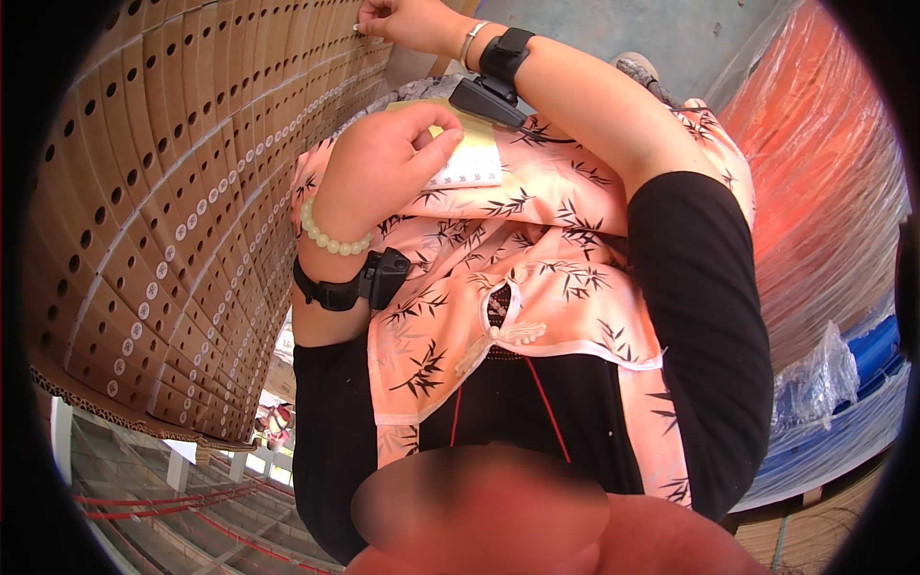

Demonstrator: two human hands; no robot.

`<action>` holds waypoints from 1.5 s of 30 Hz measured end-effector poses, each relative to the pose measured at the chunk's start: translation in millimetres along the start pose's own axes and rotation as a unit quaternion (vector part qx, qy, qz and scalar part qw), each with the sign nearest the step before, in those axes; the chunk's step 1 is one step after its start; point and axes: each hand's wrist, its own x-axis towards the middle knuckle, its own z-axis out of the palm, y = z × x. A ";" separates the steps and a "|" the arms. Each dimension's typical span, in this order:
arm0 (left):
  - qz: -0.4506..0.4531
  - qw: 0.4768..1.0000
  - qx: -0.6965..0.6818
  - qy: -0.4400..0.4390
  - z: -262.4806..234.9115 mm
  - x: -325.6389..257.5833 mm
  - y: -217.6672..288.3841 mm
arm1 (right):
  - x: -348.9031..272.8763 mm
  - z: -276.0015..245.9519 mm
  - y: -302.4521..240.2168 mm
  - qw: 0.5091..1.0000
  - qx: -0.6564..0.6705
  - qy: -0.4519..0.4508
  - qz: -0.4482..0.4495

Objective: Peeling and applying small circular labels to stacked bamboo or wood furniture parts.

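My left hand point(388, 163), with a pale bead bracelet, is closed, thumb and forefinger curled at the edge of a white and yellow sheet of stickers point(470, 163). Its other fingers are hidden behind the hand and sheet. Farther out, my right hand point(407, 24) reaches across to the stacked cardboard boxes point(182, 144) at left. Its fingertips pinch a small white piece, probably a sticker, close to the box faces. Rows of dark round holes run along the boxes, and many carry small round white stickers point(153, 290).
To the right stands a stack wrapped in clear film point(805, 192), orange above and blue below. Grey floor point(613, 29) shows at the far side. A shoe point(637, 67) appears beyond my right forearm. Roof beams point(201, 517) are visible at lower left.
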 end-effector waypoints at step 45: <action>0.035 0.997 0.067 -0.010 8.4 -0.3 -5.2 | -14.9 -3.1 0.6 0.986 -0.158 -0.024 -0.050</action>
